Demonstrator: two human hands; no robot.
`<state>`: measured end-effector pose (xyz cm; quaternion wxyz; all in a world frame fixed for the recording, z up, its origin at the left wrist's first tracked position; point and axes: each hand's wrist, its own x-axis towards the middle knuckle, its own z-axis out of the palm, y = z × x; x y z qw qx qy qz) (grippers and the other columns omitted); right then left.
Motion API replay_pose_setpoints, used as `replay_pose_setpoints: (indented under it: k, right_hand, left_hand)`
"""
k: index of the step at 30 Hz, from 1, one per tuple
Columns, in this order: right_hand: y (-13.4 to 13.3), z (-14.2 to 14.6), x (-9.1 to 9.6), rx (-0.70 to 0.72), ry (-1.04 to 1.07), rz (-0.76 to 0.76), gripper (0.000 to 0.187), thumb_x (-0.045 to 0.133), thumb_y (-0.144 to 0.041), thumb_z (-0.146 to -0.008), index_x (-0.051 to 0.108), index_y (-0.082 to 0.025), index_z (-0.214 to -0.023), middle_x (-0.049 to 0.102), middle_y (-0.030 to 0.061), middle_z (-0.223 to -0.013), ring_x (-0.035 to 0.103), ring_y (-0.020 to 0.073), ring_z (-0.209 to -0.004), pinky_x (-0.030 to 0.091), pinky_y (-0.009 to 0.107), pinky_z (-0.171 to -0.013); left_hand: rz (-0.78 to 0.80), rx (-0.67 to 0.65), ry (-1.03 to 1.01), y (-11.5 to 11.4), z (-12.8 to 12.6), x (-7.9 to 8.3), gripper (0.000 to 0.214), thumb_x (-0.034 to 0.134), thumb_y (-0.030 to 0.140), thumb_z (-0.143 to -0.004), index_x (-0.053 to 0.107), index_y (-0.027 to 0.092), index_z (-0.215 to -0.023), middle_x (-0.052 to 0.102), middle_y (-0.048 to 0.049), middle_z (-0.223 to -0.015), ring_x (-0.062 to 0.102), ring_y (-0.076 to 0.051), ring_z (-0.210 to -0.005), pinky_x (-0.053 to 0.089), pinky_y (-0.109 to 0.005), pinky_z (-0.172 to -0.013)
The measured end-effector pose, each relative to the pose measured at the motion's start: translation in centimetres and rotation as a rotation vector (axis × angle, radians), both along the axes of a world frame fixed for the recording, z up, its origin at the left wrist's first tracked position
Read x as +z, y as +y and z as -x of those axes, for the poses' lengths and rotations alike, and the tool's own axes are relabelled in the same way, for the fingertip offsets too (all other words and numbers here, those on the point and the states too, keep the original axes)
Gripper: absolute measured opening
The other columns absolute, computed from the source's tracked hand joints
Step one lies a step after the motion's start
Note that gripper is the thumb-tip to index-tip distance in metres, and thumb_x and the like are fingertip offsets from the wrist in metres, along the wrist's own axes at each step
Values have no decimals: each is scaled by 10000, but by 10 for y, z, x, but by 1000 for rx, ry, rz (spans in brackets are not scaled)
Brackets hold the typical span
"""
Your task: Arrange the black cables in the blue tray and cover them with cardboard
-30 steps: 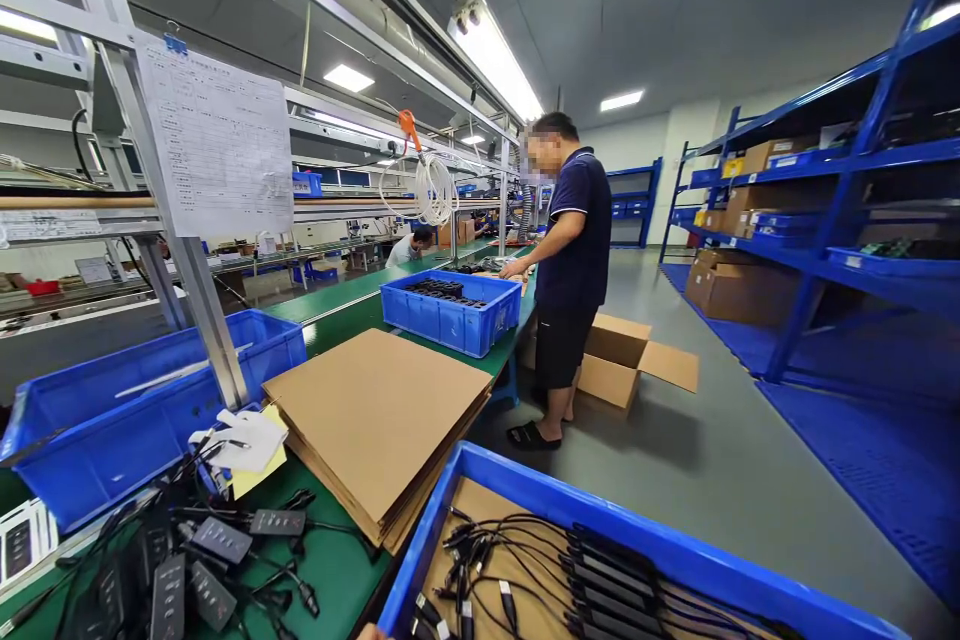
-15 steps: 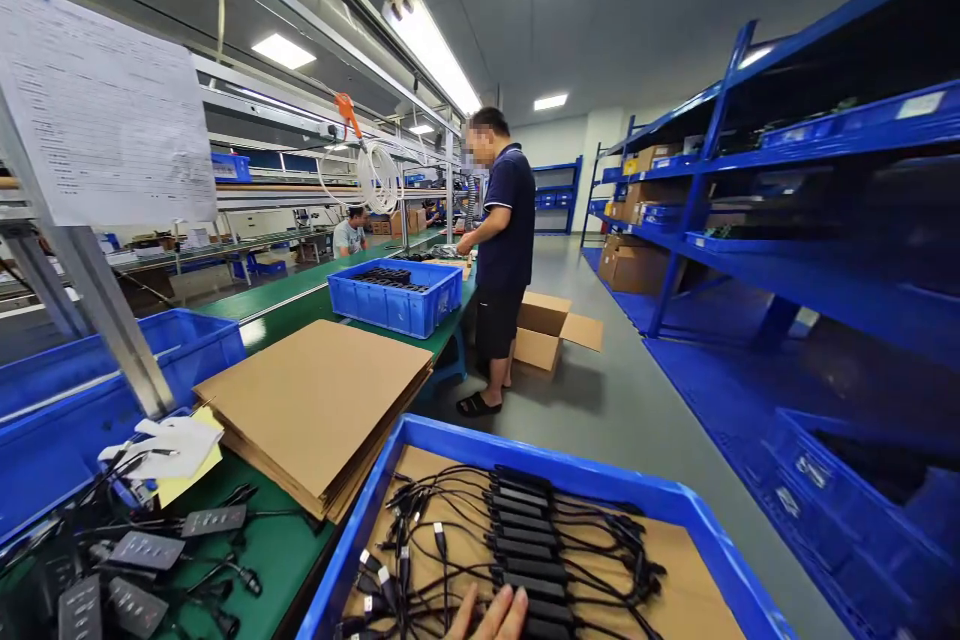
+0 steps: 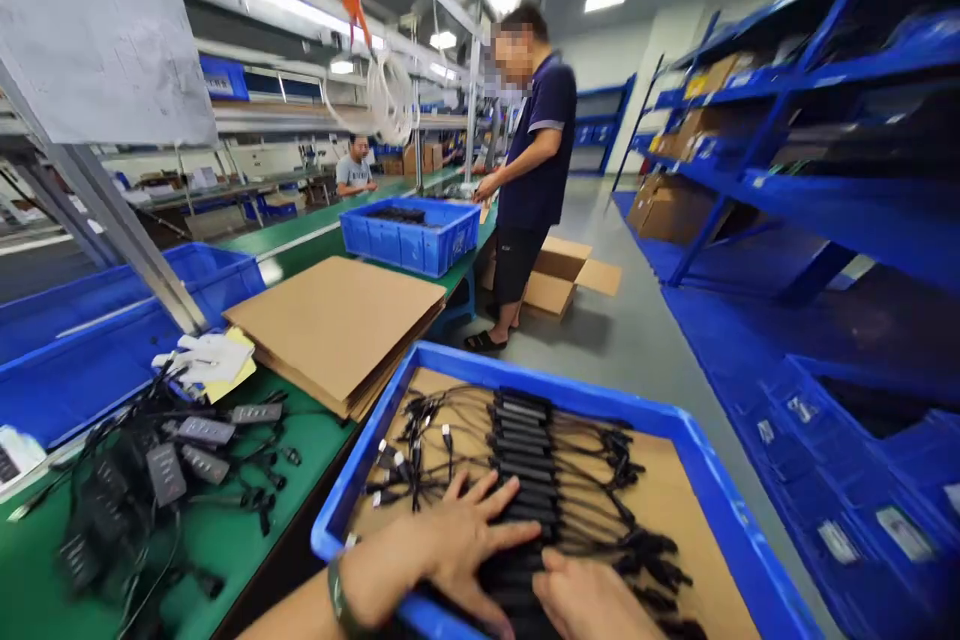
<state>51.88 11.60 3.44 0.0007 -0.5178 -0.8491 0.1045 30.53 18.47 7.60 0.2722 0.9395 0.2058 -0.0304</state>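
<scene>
A blue bin lined with brown cardboard stands right in front of me. In it lies a row of flat black devices with black cables. My left hand lies flat, fingers spread, on the near end of that row. My right hand rests beside it on the same devices, at the bottom edge of the view. Neither hand grips anything. More loose black devices with cables lie on the green bench to my left.
A stack of cardboard sheets lies on the green bench, with white gloves beside it. Another blue bin stands farther along, where a person in dark blue works standing. Blue shelving lines the right side.
The view has dropped toward the near bin. Both my hands have come into view and now rest on the black devices; half a second ago only fingertips showed.
</scene>
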Motion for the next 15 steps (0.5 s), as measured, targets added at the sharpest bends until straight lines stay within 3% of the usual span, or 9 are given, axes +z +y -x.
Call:
replay_pose_setpoints:
  k: [4, 7, 11, 15]
  right_hand:
    - [8, -21, 43, 106, 200, 352, 132, 643, -101, -669, 604, -202, -745, 619, -10, -759, 573, 148, -685, 356, 225, -573]
    - [21, -50, 66, -20, 256, 399, 112, 577, -132, -777, 636, -206, -836, 589, -4, -708, 528, 148, -651, 362, 242, -593]
    - [14, -64, 70, -99, 296, 447, 165, 517, -251, -889, 668, -214, -942, 594, 6, -701, 522, 151, -639, 372, 259, -596]
    - [0, -51, 56, -71, 249, 506, 204, 531, -225, -867, 667, -210, -1018, 637, 35, -826, 580, 173, -735, 444, 271, -668]
  left_hand:
    - [-13, 39, 1, -1, -2, -12, 1098, 721, 691, -691, 222, 238, -1557, 45, -196, -1636, 26, -407, -1499, 51, -680, -1146]
    - [17, 31, 22, 1, -7, -20, 1120, 702, 680, -708, 167, 202, -1568, -13, -206, -1633, -6, -420, -1498, 41, -695, -1138]
    - [51, 4, 56, 1, -9, -21, 1100, 710, 626, -724, 145, 211, -1572, -51, -203, -1632, -40, -433, -1492, 6, -699, -1132]
    - [54, 19, 26, -2, -6, -15, 1081, 673, 650, -742, 138, 211, -1573, -50, -201, -1631, -44, -413, -1495, 4, -671, -1147]
